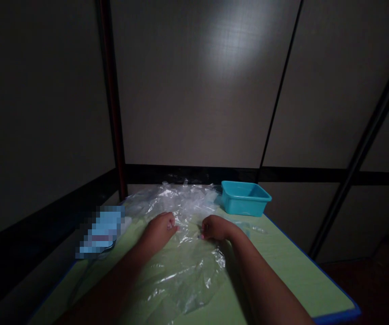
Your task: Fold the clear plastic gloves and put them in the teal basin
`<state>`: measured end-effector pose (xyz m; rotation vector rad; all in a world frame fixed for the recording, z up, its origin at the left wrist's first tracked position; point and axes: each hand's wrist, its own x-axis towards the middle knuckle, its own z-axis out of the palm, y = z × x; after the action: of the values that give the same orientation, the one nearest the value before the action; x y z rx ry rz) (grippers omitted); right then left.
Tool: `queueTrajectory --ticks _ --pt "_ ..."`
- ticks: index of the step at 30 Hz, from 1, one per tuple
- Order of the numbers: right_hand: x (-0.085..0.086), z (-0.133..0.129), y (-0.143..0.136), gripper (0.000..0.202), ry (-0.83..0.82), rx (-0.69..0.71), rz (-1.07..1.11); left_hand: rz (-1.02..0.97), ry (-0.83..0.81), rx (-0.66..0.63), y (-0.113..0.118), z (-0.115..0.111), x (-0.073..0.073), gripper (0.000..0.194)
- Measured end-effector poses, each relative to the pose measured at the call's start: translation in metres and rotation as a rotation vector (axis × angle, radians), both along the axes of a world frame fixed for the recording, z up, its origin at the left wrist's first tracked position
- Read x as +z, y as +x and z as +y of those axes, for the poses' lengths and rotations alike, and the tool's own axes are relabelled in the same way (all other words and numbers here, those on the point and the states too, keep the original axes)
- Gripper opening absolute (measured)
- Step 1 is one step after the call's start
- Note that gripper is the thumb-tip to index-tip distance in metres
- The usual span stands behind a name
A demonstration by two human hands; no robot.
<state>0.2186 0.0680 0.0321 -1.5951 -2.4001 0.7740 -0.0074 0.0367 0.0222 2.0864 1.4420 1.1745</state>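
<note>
Between my two hands stretches a clear plastic bag [194, 275], its lower part spread wrinkled over the green tabletop toward me. My left hand [161, 228] is closed, pinching the bag's upper part with thumb and fingers. A short gap to the right, my right hand [214, 228] pinches the same bag, its fingers curled inward. Just beyond both hands lies a heap of crumpled clear plastic bags [180, 198]. Where the held bag ends and the heap begins is hard to make out.
A turquoise plastic basin [245, 205] stands at the table's back right. At the left edge lies a pixelated light-blue object [104, 230]. The green table [292, 271] has a blue edge; dark panelled doors [197, 113] rise behind it.
</note>
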Motion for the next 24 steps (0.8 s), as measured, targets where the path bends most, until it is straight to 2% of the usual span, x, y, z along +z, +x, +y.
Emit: queueTrajectory --ticks 4,6,8,11,12,14,20,24 --pt "-0.003 0.000 -0.001 0.016 0.126 -0.061 -0.061 0.066 0.242 0.061 0.008 -0.013 0.017 0.012" --pt "-0.004 0.001 -0.002 0.016 0.165 -0.087 -0.070 0.104 0.241 -0.085 0.013 -0.022 0.019 0.017" --pt "-0.004 0.001 -0.003 0.016 0.193 -0.103 -0.056 0.199 0.152 -0.320 0.018 -0.030 0.014 0.029" --pt "-0.004 0.001 -0.004 0.015 0.196 -0.116 -0.010 0.404 -0.014 -0.518 0.022 -0.036 -0.002 0.073" --pt "-0.004 0.002 -0.004 0.015 0.185 -0.124 0.004 0.466 -0.069 -0.541 0.023 -0.036 -0.008 0.084" --pt "-0.006 0.003 -0.003 0.016 0.163 -0.152 0.022 0.552 -0.141 -0.557 0.023 -0.036 -0.014 0.095" --pt "-0.006 0.004 0.006 0.024 0.146 -0.247 0.008 0.637 -0.179 -0.557 0.025 -0.037 -0.009 0.096" --pt "-0.001 -0.011 0.015 0.028 0.060 -0.277 -0.008 0.649 -0.168 -0.568 0.023 -0.036 -0.010 0.098"
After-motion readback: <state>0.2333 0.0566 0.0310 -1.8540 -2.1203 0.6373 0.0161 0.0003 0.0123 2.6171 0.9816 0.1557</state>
